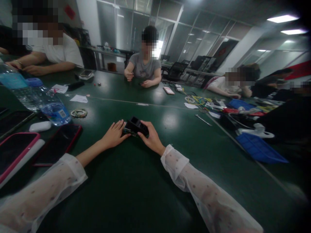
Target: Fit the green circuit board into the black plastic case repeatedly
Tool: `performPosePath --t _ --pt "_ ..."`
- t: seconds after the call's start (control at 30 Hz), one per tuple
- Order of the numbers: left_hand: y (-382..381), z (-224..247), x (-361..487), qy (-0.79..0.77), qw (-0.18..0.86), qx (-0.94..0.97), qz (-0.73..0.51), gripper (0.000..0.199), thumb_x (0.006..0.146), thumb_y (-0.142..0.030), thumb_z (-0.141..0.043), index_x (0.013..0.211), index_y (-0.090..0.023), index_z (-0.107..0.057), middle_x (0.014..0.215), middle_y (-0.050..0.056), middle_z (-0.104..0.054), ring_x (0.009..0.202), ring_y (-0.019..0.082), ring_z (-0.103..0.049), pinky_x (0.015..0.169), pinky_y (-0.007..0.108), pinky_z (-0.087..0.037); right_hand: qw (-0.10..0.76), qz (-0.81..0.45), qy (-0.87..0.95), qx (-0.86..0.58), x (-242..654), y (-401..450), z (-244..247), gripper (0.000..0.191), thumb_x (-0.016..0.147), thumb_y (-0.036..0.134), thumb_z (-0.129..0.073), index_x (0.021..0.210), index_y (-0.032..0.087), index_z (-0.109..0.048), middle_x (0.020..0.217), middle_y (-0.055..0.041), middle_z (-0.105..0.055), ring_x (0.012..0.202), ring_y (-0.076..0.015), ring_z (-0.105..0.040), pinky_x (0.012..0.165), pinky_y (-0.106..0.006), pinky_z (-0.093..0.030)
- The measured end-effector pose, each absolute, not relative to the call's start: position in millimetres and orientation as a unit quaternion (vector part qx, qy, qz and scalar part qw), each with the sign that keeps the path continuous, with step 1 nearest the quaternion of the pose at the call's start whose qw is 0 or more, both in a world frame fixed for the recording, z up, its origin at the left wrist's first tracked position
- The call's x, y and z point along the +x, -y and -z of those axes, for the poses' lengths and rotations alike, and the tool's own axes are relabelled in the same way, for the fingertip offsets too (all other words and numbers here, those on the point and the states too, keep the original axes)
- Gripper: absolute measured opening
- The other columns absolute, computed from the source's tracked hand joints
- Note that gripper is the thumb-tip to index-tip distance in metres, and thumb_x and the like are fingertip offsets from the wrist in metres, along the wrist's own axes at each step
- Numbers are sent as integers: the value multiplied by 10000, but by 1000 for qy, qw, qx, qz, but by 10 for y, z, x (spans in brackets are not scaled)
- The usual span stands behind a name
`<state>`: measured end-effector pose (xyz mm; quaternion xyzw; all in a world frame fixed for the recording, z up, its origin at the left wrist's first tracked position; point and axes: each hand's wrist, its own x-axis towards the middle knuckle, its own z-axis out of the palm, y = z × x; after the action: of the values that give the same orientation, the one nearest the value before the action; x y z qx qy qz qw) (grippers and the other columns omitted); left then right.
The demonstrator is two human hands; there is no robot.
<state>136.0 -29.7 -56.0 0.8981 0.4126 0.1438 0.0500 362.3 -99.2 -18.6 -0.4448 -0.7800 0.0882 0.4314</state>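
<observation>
From above the green table (121, 187), the head camera looks forward and down.

The tabletop (116, 194) is dark green and glossy, with overhead light reflected in it and a pale seam (116, 101) running across. On its left side stand a water bottle with a blue cap (54, 110) and, just beside it, another bottle (14, 82). Near them lie a small white case (40, 126), a red-edged phone (60, 142), a ring-shaped coil (79, 113) and a paper scrap (79, 99). To the right lie a slim metal tool (203, 120), tangled yellow cables (201, 101) and a tilted blue tray (259, 148); farther back lies a red-and-white box-like object (168, 90).
</observation>
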Motion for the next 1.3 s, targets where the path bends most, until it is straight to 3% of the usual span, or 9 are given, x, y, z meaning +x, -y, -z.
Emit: performPosePath --t 0.17,0.4,0.6,0.7,0.9,1.3 --pt "322 531 1357 -402 60 902 -146 763 889 -654 -283 1448 -136 -292 1523 159 -264 1417 304 -189 1137 502 -142 414 -81 797 -433 3578 934 173 478 875 321 -562 1314 249 -388 1231 -103 -524 1140 -250 -500 981 -454 -434" --pt "317 537 1370 -426 72 884 -177 987 799 -740 -377 1464 -41 -171 1520 253 -189 1417 347 -155 1128 487 -170 335 -78 831 -437 3566 913 216 473 871 282 -563 1314 232 -405 1184 -106 -533 1114 -250 -499 961 -457 -443" --pt "265 523 1343 -439 123 865 -207 1020 744 -730 -493 1469 -87 -174 1506 228 -253 1387 354 -239 1096 472 -253 306 -101 837 -443 3570 911 226 491 877 275 -554 1334 245 -378 1188 -101 -524 1103 -248 -514 953 -461 -458" --pt "251 473 1324 -426 160 863 -221 943 761 -686 -521 1466 -146 -203 1478 184 -339 1351 327 -321 1080 476 -277 316 -114 831 -443 3585 900 250 542 866 287 -573 1352 238 -339 1244 -109 -503 1156 -255 -497 992 -477 -436" --pt "239 371 1309 -415 204 857 -226 683 774 -631 -553 1303 -212 -446 1302 106 -551 1240 299 -465 1086 507 -253 357 -138 797 -467 3639 852 341 659 809 338 -647 1360 223 -302 1246 -128 -477 1157 -269 -497 987 -506 -432" --pt "228 351 1309 -411 213 858 -224 615 739 -631 -596 1177 -210 -497 1174 87 -600 1118 297 -538 1030 509 -331 370 -202 773 -475 3679 835 341 617 775 372 -691 1299 234 -394 1232 -107 -506 1151 -251 -512 962 -479 -453"
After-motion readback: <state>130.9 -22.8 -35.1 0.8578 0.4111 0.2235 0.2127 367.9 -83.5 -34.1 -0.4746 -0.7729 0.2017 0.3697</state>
